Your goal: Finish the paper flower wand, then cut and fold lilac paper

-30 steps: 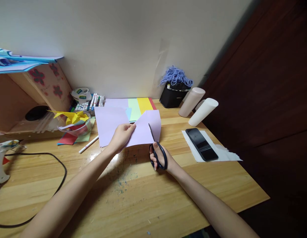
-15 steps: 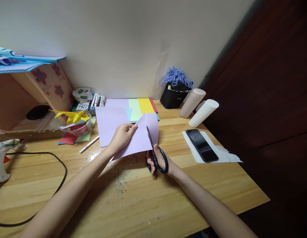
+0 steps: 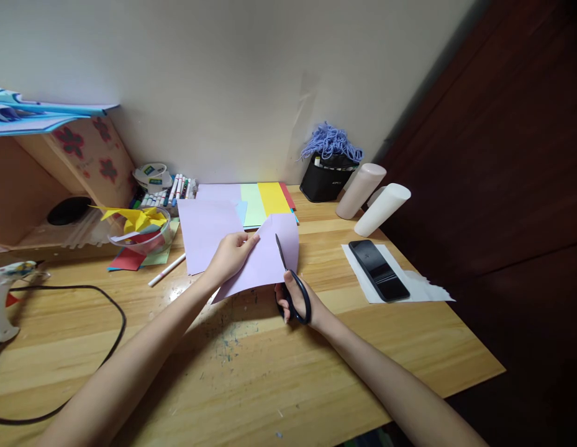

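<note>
My left hand (image 3: 232, 256) pinches a sheet of light purple paper (image 3: 264, 264), thumb on top, holding it above the table. My right hand (image 3: 297, 298) grips a pair of dark-handled scissors (image 3: 300, 304), its thumb and fingers in the loops. One blade lies over the paper's right part and points away from me; the other is hidden beneath the sheet. Another purple sheet (image 3: 207, 236) lies flat behind my left hand, beside a white marker (image 3: 167, 269).
Coloured paper (image 3: 274, 202) lies by the wall near a black pouch (image 3: 328, 180) with blue yarn. Two cylinders (image 3: 384, 210) and a phone (image 3: 379, 271) are on the right. A bowl of paper scraps (image 3: 141, 233), a glue gun (image 3: 6, 298) and its cord are on the left.
The scissors' handles have drawn closer together, and the blades have closed further on the paper. My left hand keeps its hold in nearly the same place.
</note>
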### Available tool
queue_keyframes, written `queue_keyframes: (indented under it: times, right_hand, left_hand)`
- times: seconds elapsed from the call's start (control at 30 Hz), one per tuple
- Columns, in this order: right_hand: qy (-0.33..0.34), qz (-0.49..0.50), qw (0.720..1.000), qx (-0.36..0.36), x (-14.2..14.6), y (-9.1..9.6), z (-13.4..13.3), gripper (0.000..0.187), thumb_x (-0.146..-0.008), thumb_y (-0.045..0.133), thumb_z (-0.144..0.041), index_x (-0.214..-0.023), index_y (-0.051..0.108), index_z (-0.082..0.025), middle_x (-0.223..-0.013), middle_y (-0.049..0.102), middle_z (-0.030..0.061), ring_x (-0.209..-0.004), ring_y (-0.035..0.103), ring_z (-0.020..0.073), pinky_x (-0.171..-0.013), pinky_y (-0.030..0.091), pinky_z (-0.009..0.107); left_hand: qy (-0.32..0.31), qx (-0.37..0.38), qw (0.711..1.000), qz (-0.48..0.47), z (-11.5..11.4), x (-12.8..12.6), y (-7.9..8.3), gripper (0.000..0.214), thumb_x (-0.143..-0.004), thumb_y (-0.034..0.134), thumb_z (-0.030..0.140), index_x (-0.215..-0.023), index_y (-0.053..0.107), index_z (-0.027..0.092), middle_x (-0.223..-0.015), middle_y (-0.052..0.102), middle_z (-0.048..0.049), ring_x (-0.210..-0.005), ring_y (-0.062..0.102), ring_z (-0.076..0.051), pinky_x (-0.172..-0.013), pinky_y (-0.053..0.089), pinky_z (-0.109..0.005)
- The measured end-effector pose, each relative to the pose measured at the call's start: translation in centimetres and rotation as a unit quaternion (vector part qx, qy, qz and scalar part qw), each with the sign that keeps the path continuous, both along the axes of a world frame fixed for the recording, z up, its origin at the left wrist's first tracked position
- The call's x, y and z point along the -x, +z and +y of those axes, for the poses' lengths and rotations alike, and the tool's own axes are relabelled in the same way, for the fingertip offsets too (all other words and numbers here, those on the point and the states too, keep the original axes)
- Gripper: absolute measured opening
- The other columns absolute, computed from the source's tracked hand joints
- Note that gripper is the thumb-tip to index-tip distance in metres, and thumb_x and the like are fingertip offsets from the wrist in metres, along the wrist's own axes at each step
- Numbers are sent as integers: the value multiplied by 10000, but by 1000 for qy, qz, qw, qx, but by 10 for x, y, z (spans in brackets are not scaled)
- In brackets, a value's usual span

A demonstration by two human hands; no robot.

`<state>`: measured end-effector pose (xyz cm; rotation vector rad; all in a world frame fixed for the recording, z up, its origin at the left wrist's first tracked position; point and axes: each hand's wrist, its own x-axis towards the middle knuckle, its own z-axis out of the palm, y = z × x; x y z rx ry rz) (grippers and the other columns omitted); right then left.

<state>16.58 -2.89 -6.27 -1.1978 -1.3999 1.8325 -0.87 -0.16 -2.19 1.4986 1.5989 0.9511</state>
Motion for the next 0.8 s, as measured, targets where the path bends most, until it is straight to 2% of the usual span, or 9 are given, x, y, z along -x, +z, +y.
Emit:
queue_keyframes:
  times: [0.23,0.33,0.53,0.8]
  right_hand:
    - [8,3,1000,-8,-3,-12,2,598,-651,396,-763,-741,434,-173,-429,389,-96,-269,390,53,-255,363,169]
    - [16,9,1000,-12,-5,-16,3,627,-642,361,-784,-749,442,-171,-425,391,-93,-275,404,61,-273,370,177]
    - [33,16,999,-33,-3,-7,3,707,-579,206,-860,-613,407,-184,-384,397,-57,-300,452,82,-323,391,190]
    - [18,-1,998,-63,-4,-2,1,672,-615,262,-832,-661,424,-181,-399,387,-68,-289,432,77,-314,401,192]
  left_hand:
    - [2,3,1000,-17,1,0,-1,392,-769,456,497,-596,518,151,-533,442,41,-494,362,-89,-481,280,-206]
    - [-3,8,1000,-15,2,0,-1,394,-777,445,498,-607,515,150,-550,439,35,-503,362,-89,-474,274,-204]
    - [-36,19,999,15,-1,-3,0,401,-779,439,500,-571,459,157,-537,409,32,-501,351,-89,-460,255,-205]
    - [-39,22,999,3,-4,-8,5,390,-783,431,494,-583,451,161,-549,421,27,-504,357,-91,-467,262,-209]
